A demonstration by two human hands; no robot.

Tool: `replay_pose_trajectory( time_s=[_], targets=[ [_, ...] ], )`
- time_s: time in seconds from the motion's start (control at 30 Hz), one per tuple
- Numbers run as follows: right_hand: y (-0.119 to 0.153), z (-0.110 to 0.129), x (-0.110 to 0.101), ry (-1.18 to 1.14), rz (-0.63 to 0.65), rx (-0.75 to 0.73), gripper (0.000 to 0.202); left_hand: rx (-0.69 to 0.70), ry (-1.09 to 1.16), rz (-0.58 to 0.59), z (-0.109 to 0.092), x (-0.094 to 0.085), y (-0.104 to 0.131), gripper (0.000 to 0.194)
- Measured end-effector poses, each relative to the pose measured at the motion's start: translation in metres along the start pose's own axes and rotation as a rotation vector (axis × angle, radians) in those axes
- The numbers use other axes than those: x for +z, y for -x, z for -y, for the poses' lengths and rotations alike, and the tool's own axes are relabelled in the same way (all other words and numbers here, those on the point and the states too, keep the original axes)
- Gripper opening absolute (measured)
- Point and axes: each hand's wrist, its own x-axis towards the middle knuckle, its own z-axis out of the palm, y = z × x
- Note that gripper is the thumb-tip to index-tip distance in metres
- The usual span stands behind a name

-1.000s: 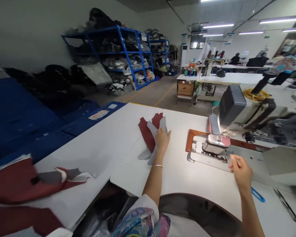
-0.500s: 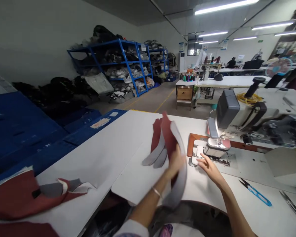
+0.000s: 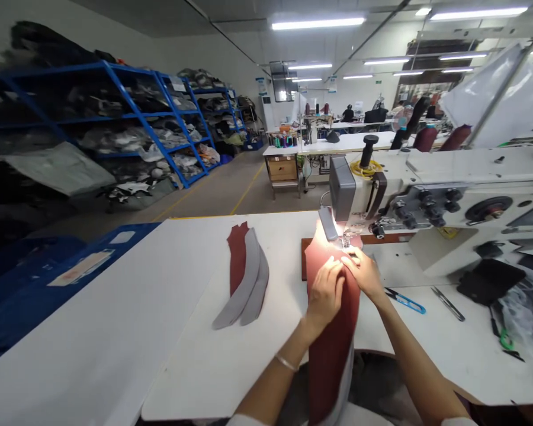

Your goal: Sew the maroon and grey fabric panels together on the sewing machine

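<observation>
A long dark red fabric piece (image 3: 331, 343) with a grey underside lies under the sewing machine's lit needle area (image 3: 345, 241). Its lower end hangs over the table's front edge toward my lap. My left hand (image 3: 325, 296) rests on top of the fabric, fingers bent and pressed onto it. Close beside it, my right hand (image 3: 363, 273) grips the fabric's right edge just in front of the presser foot, thumb and fingers together. To the left, more red and grey fabric pieces (image 3: 249, 278) lie overlapping on the white table (image 3: 195, 367).
Blue-handled thread snips (image 3: 406, 300) and metal snips (image 3: 448, 304) lie right of my right arm. Farther right are a black pouch (image 3: 488, 280) and clear plastic (image 3: 530, 313). Blue shelves (image 3: 137, 115) with bagged goods stand behind at left. A person (image 3: 347, 113) is far back.
The fabric piece my left hand was carrying has moved right and now lies under the machine head. My right hand has closed on its edge. The view has turned right.
</observation>
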Motion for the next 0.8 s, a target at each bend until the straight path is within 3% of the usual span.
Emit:
replay_pose_trajectory(
  time_s=[0.13, 0.23, 0.33, 0.8],
  targets=[
    [-0.008, -0.017, 0.002, -0.305, -0.022, 0.077, 0.027, 0.204, -0.102, -0.002, 0.024, 0.015, -0.031, 0.041],
    [-0.01, -0.026, 0.001, -0.639, 0.05, 0.187, 0.034, 0.22, -0.11, 0.015, 0.032, 0.025, -0.034, 0.043],
    [-0.009, -0.027, -0.004, -0.812, 0.106, 0.255, 0.037, 0.196, -0.103, 0.011, 0.033, 0.026, -0.037, 0.042],
    [-0.023, -0.035, -0.011, -0.842, 0.118, 0.331, 0.039, 0.118, -0.067, -0.032, 0.028, 0.031, -0.052, 0.036]
  ],
)
